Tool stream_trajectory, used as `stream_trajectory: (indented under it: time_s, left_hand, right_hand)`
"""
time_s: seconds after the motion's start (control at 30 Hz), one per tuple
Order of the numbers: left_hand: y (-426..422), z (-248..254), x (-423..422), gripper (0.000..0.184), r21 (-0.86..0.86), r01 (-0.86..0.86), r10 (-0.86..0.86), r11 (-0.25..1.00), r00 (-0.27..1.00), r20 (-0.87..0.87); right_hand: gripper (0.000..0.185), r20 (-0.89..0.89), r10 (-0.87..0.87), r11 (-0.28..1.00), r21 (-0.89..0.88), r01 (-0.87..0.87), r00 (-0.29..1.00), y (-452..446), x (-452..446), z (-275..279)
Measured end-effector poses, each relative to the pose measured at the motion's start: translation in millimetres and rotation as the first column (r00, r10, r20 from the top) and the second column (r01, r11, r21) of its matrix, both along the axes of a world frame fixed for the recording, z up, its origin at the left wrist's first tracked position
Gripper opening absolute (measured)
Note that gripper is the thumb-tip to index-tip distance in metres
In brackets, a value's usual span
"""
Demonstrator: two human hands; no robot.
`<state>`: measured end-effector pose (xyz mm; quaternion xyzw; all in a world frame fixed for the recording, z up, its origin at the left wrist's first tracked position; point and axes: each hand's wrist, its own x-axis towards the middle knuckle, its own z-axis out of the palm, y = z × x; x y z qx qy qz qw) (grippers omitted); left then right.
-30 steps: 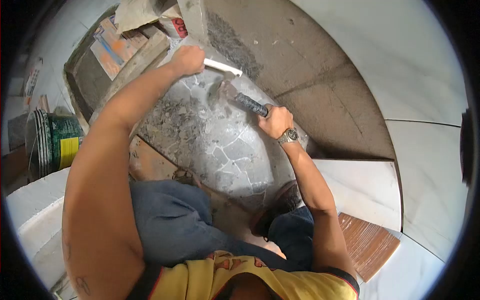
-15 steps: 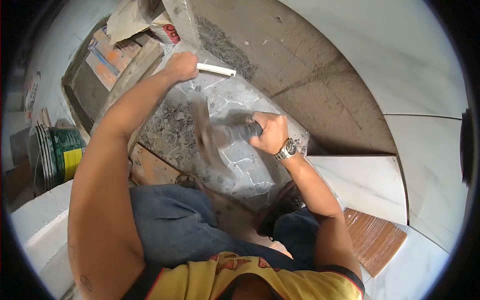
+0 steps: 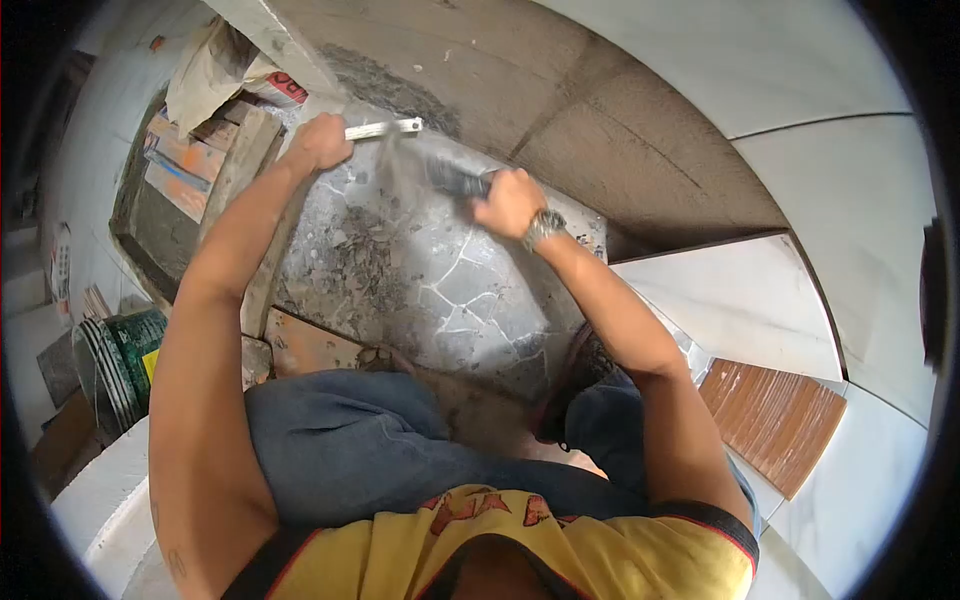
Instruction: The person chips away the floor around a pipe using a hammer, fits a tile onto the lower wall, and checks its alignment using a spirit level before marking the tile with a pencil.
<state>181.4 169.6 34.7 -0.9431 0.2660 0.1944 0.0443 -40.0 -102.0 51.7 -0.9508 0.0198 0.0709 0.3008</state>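
Observation:
My left hand (image 3: 325,142) is closed around a narrow white bar (image 3: 404,126) with a small hole near its far end. The bar sticks out to the right, close to the foot of the rough wall. My right hand (image 3: 508,203) grips the black handle of a hammer (image 3: 455,178). Motion smears the hammer's head, which is beside the bar; I cannot tell whether they touch. Below both hands lies a grey floor (image 3: 480,275) with a white crack-like pattern, and broken rubble (image 3: 345,260) covers its left part.
A bare cement wall (image 3: 560,110) rises behind the floor. White tiles (image 3: 730,290) and a brown wood-look tile (image 3: 770,420) are at the right. To the left are a wooden plank (image 3: 240,165), tile pieces (image 3: 180,165), a torn paper bag (image 3: 210,75) and a green bucket (image 3: 135,345).
The hammer has moved up, away from the middle of the floor to beside the white bar. Both hands appear farther up and left, as the whole view has shifted.

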Motion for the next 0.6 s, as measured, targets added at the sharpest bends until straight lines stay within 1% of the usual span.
stream_trajectory:
  time_s: [0.03,0.07,0.1,0.13,0.17,0.23,0.27,0.3,0.33,0.37,0.4,0.47,0.5,0.53,0.57,0.6]
  left_hand:
    - [-4.0,2.4,2.3,0.034,0.006,-0.014,0.014,1.0,1.0,-0.001]
    - [-6.2,3.9,4.4,0.034,0.003,-0.001,0.001,1.0,1.0,0.007]
    - [-6.2,6.7,7.3,0.035,0.001,0.005,-0.005,1.0,1.0,0.018]
    - [-2.2,4.0,2.3,0.035,0.006,0.008,-0.008,1.0,1.0,0.008]
    - [4.3,-6.3,3.8,0.036,-0.042,0.033,-0.032,0.999,0.999,0.011]
    - [5.8,-5.3,6.4,0.037,-0.154,0.073,-0.068,0.985,0.997,0.04]
    - [5.0,-5.5,6.8,0.037,-0.129,-0.022,0.022,0.991,1.0,0.003]
    - [5.0,-4.4,5.6,0.038,-0.107,-0.01,0.01,0.994,1.0,0.005]
    - [3.8,-3.3,3.8,0.039,-0.09,0.002,-0.001,0.996,1.0,0.008]
    - [0.4,-0.9,4.2,0.04,-0.08,0.011,-0.009,0.997,1.0,0.02]
    - [-1.5,-0.6,4.2,0.04,-0.075,0.017,-0.016,0.997,1.0,0.012]
    - [-0.1,-1.8,8.8,0.041,-0.053,0.025,-0.025,0.998,1.0,0.0]
    - [2.9,-3.0,4.3,0.041,-0.057,0.033,-0.034,0.998,0.999,-0.028]
    - [2.7,1.0,6.4,0.041,-0.061,0.046,-0.049,0.997,0.998,-0.047]
    - [1.7,5.3,8.4,0.042,-0.066,0.059,-0.063,0.996,0.996,-0.061]
    - [-1.2,7.3,10.0,0.04,-0.038,0.032,-0.034,0.999,0.998,-0.044]
  right_hand:
    - [0.023,-0.169,-0.112,0.988,-0.122,0.092,0.979,-3.7,9.6,0.1]
    - [0.026,-0.099,-0.096,0.989,-0.121,0.084,0.99,-2.9,6.2,-1.6]
    - [0.027,-0.135,-0.113,0.993,0.012,0.116,0.984,9.0,1.9,30.3]
    - [0.028,-0.058,-0.089,0.993,0.077,0.093,0.994,18.9,-3.5,44.7]
    - [0.028,0.019,-0.082,0.987,0.143,0.078,0.996,25.4,-9.7,52.4]
    - [0.028,0.228,0.007,0.987,0.155,-0.044,0.974,22.7,-15.3,62.8]
    - [0.028,0.332,0.053,0.983,0.149,-0.108,0.942,20.4,-15.9,64.8]
    - [0.028,0.161,0.004,0.994,0.111,-0.022,0.987,15.2,-12.0,49.9]
    - [0.028,-0.011,-0.055,0.997,0.054,0.056,0.998,5.3,-3.2,20.2]
    - [0.027,-0.168,-0.122,0.993,-0.022,0.12,0.978,-4.6,5.9,-2.8]
    - [0.026,-0.21,-0.172,0.984,-0.07,0.161,0.962,-2.3,13.4,-0.1]
    - [0.027,-0.09,-0.158,0.985,0.05,0.162,0.983,3.6,11.0,1.4]
    - [0.027,-0.058,-0.151,0.981,0.117,0.157,0.987,14.0,-3.7,13.1]
    - [0.028,0.014,-0.137,0.973,0.19,0.132,0.99,21.7,-10.6,35.2]
    - [0.028,0.064,-0.125,0.975,0.192,0.111,0.99,21.7,-10.5,32.6]
    - [0.028,0.119,-0.111,0.978,0.19,0.087,0.987,18.8,-9.6,28.6]
